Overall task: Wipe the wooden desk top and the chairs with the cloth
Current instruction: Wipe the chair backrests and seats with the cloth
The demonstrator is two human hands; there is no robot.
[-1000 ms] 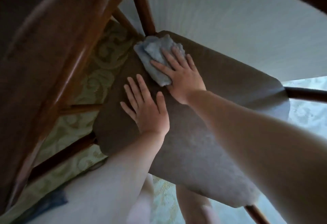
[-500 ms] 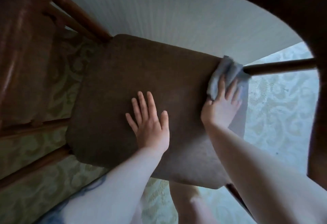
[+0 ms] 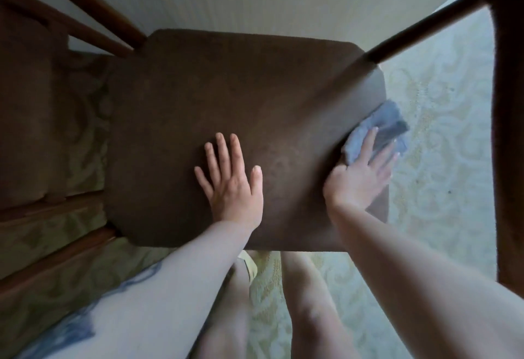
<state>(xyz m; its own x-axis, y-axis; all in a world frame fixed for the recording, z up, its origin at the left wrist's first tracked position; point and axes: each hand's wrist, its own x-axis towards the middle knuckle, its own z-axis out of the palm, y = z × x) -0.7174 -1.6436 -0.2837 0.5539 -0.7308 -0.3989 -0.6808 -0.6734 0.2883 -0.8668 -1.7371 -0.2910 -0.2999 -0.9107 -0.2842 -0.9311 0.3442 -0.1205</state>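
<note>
A chair with a brown padded seat (image 3: 226, 97) fills the middle of the view. My left hand (image 3: 231, 180) lies flat on the seat near its front edge, fingers straight and spread. My right hand (image 3: 361, 177) presses a crumpled grey-blue cloth (image 3: 380, 129) against the seat's right edge with straight fingers. Part of the cloth hangs past the edge, over the floor.
Wooden back spindles (image 3: 93, 15) rise at the upper left. A dark wooden rail (image 3: 419, 29) crosses at the upper right, and a dark post (image 3: 507, 137) runs down the right side. A pale patterned carpet (image 3: 442, 177) covers the floor. My bare legs (image 3: 309, 302) stand below the seat.
My right hand slid the cloth from the seat's back left across to its right side, then forward along the right edge. My left hand stayed flat on the seat.
</note>
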